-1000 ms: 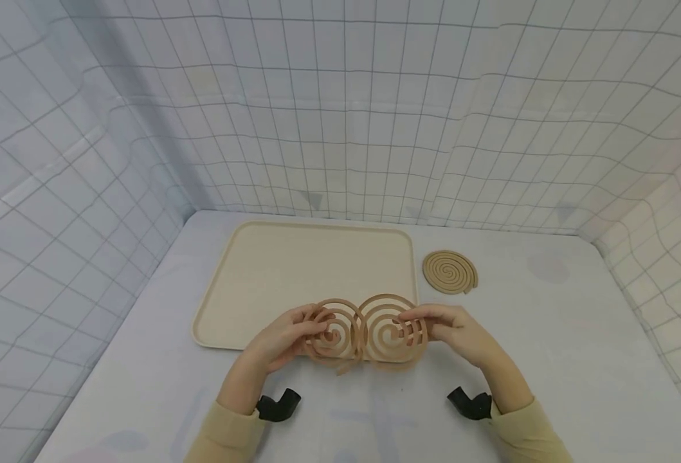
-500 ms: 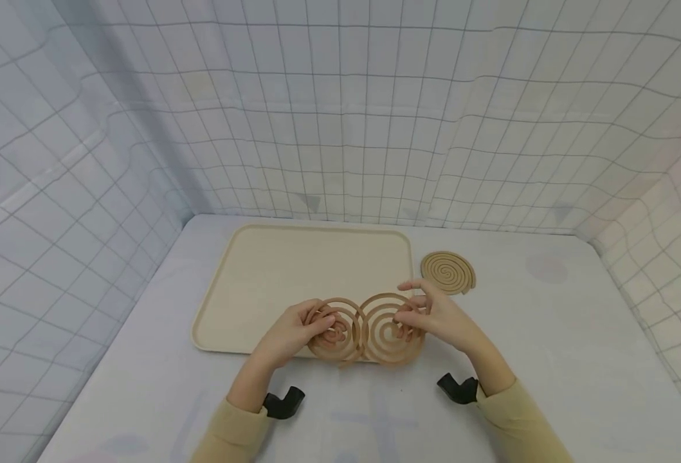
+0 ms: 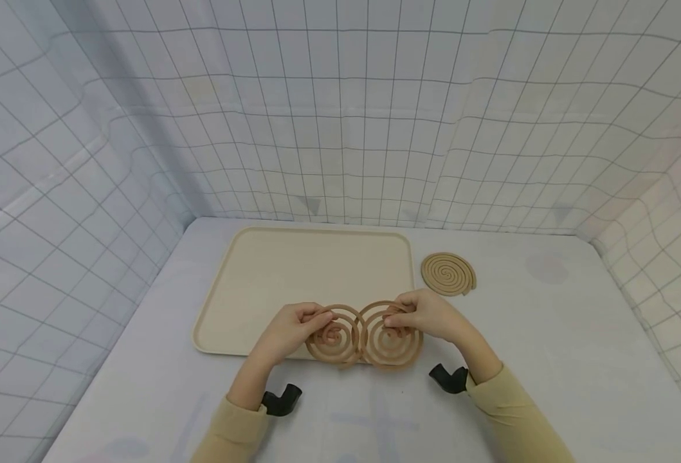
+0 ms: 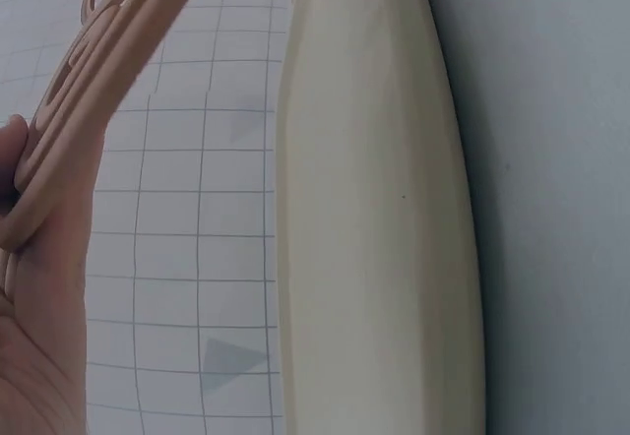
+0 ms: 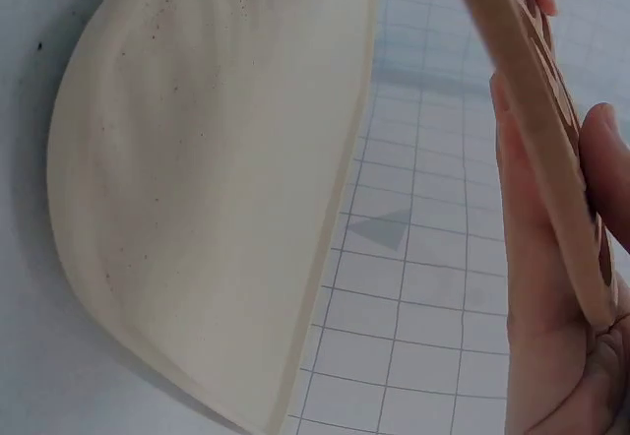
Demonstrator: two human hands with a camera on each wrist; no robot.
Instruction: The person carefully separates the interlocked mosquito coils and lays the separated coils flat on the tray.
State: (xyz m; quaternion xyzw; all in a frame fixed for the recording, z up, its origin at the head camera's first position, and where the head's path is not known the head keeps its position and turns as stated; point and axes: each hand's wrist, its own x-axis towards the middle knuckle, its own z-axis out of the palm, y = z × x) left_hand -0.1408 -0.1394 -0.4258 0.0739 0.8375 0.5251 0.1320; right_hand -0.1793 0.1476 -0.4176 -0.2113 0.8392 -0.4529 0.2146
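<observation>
In the head view my left hand (image 3: 285, 334) pinches a brown mosquito coil (image 3: 333, 360) with thumb and fingers at its left side. My right hand (image 3: 435, 315) holds a second, similar mosquito coil (image 3: 392, 365), its thumb across the inner turns. The two coils stand side by side and overlap where their outer turns meet in the middle. Both are raised above the front edge of a cream tray (image 3: 317, 257). Seen almost edge-on, the left coil (image 4: 123, 71) lies along the left fingers; the right coil (image 5: 541, 140) runs between right thumb and fingers.
Right of the tray, a flat, tightly wound mosquito coil (image 3: 448, 274) lies on the white table (image 3: 548, 334). A gridded white sheet (image 3: 346, 128) rises behind the table and along both sides. Black curved pieces (image 3: 282, 400) jut from both wrists.
My right hand has moved inward and left; its fingers lifted off half a second ago and have come down again on the coil. The left thumb has shifted slightly up.
</observation>
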